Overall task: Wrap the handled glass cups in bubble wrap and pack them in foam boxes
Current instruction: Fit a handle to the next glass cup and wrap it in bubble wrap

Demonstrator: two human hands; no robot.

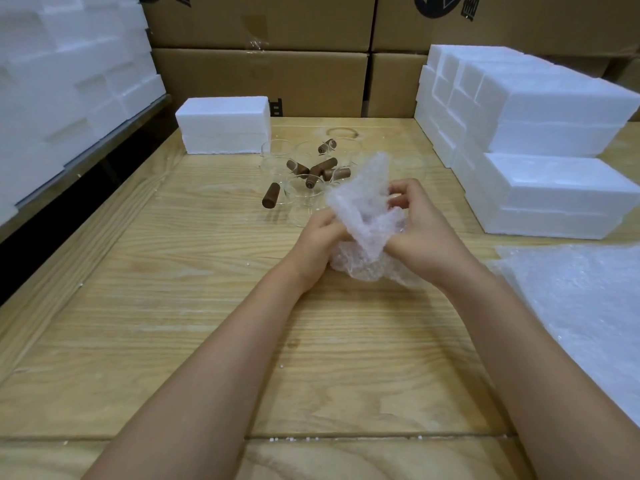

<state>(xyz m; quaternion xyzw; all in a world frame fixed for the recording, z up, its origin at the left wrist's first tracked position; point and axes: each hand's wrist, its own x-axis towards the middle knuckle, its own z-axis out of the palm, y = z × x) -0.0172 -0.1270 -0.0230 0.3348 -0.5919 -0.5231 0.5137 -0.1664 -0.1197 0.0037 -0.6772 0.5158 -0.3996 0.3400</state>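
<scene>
While gripped from both sides over the middle of the wooden table (173, 306): bubble wrap bundle (363, 233), crumpled, upper flap standing up; lower part low over the table top; cup inside or not, impossible to tell
left hand (320, 237): fingers curled round the left side of the bundle, holding it firmly; palm turned toward the right
right hand (426, 230): thumb and fingers pinching the upper right folds of the bundle; narrow grip, filled with wrap
handled glass cups (308, 174): clear, with brown cylinder handles; standing close together on the table just behind the bundle, unwrapped; handles pointing in different directions; exact number hard to count through the glass
single foam box (223, 124): white, closed; at the far left part of the table, just beside the cups
stacked foam boxes (540, 133): white, closed; piled in rows on the right side of the table, apart from both hands
bubble wrap sheets (581, 306): lying flat at the right edge of the table, near the right forearm
foam stack (69, 81): big, white; at the far left, beside the table
cardboard boxes (259, 77): brown; stacked like a wall behind the table
</scene>
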